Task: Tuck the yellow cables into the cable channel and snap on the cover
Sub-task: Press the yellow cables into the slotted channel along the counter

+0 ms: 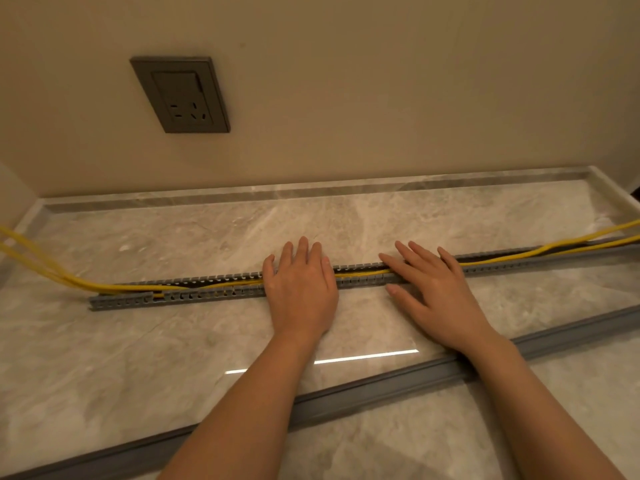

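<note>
Nearest, a long grey plastic cover strip (363,388) lies loose on the polished grey-beige marble counter (138,358). It runs from 7 o'clock to 3 o'clock and passes under both bare forearms.

- Left hand (301,289): palm down, fingers straight and slightly spread. It lies flat across the grey slotted plastic cable channel (207,294) at about mid-length, fingertips reaching past the far wall at 12 o'clock.
- Right hand (440,292): also flat and open, fingers fanned toward 11 o'clock over the channel. The thumb rests on the counter on the near side. Neither hand pinches anything.
- Channel: lies on the counter from 9 o'clock to 3 o'clock, open-topped, cover not fitted.
- Thin yellow cables (114,289): inside the channel under and between the 2 hands. They leave its left end and trail off toward 9 o'clock. Toward 3 o'clock they rise above the channel walls and run off frame.

Beyond, a low raised stone lip (311,190) edges the counter at 12 o'clock. On the beige wall (381,98) above, a dark grey rectangular socket plate (180,95) sits at 11 o'clock.
</note>
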The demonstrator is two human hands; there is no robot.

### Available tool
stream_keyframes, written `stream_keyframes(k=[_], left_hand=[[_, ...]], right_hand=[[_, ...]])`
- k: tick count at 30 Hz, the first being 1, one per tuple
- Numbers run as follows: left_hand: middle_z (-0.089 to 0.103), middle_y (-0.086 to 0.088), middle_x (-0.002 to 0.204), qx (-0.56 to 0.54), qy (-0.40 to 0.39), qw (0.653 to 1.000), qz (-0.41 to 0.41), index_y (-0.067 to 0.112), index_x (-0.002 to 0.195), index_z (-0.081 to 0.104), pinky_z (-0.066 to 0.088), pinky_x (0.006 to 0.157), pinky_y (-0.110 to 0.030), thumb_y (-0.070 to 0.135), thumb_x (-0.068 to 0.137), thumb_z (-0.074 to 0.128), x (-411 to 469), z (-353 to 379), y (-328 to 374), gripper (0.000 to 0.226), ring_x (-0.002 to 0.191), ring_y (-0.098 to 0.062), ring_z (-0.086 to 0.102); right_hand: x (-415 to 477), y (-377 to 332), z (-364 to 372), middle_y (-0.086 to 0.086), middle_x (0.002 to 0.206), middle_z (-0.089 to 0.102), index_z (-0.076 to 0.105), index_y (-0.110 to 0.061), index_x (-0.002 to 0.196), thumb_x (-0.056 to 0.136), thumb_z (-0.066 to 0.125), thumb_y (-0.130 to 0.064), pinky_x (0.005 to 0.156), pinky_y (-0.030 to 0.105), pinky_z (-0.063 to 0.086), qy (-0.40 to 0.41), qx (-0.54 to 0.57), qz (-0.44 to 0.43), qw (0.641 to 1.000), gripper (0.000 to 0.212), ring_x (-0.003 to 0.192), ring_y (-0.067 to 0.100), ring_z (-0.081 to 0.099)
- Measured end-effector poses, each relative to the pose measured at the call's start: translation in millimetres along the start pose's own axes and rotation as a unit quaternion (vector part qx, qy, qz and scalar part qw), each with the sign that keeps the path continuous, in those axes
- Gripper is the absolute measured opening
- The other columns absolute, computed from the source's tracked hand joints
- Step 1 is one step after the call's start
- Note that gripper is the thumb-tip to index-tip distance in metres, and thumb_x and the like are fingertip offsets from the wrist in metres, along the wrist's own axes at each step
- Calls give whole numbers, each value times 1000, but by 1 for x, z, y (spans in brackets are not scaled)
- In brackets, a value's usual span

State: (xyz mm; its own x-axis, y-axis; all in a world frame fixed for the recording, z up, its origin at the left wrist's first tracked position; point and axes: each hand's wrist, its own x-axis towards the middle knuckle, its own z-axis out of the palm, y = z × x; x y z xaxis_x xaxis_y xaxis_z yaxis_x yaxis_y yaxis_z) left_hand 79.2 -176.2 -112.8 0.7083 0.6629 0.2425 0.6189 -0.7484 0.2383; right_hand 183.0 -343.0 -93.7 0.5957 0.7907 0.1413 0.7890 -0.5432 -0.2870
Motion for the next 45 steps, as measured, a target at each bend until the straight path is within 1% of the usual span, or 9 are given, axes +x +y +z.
stream_keyframes(k=[4,10,17,28,34,38,41,43,45], left_hand=[[43,2,144,3,-6,1000,0,22,133,48,20,109,-41,34,98,25,2,0,0,43,134,-18,35],[45,1,142,5,-10,1000,2,21,132,49,24,106,-40,32,98,27,4,0,1,42,133,-18,37],[47,0,141,-1,-8,1000,-8,19,131,51,26,105,-41,31,98,30,3,1,1,41,132,-19,39],[47,-1,141,-4,-27,1000,-1,20,140,39,26,105,-42,36,97,25,4,-1,2,47,132,-21,38],[51,1,137,-2,-33,998,54,22,133,47,21,106,-44,38,97,22,5,0,0,47,131,-21,40],[60,0,127,-15,-26,995,96,19,126,53,18,105,-45,38,94,25,1,-4,5,47,127,-23,44],[58,0,129,-25,-50,992,117,21,127,51,15,108,-45,39,97,27,-1,-9,19,43,131,-23,39],[51,2,137,-26,-71,990,120,23,132,46,11,111,-45,41,98,25,-1,-9,36,44,136,-21,32],[45,2,142,-24,-82,988,127,24,136,41,9,112,-45,43,97,23,-1,-9,53,47,138,-20,27]], right_hand=[[1,-1,9,-9,154,21,18,-45,143,86,18,-64,114,41,1,-30,-94,1,995,60,143,15,12],[2,2,15,-5,149,33,24,-40,142,86,22,-65,112,43,4,-15,-111,-6,994,61,139,21,24],[2,4,17,-5,147,36,22,-38,142,87,24,-66,111,45,5,-12,-117,-15,993,62,136,22,29],[3,4,15,-10,149,29,15,-43,143,88,18,-63,113,41,-2,-20,-106,-5,994,59,139,16,18],[4,0,10,-12,148,33,23,-46,141,90,24,-58,113,38,1,2,-53,1,999,52,138,13,22],[12,3,1,-9,145,40,45,-37,133,92,48,-44,114,33,2,-3,101,39,994,42,137,8,25],[18,10,-16,-2,132,56,58,-26,124,90,56,-32,112,31,17,-28,220,77,972,34,127,10,42],[18,18,-28,-2,119,65,64,-23,117,89,57,-31,102,29,37,-27,247,80,965,29,112,11,55],[17,26,-37,-2,114,67,66,-22,114,90,57,-31,93,26,44,-36,248,71,965,28,105,10,59]])
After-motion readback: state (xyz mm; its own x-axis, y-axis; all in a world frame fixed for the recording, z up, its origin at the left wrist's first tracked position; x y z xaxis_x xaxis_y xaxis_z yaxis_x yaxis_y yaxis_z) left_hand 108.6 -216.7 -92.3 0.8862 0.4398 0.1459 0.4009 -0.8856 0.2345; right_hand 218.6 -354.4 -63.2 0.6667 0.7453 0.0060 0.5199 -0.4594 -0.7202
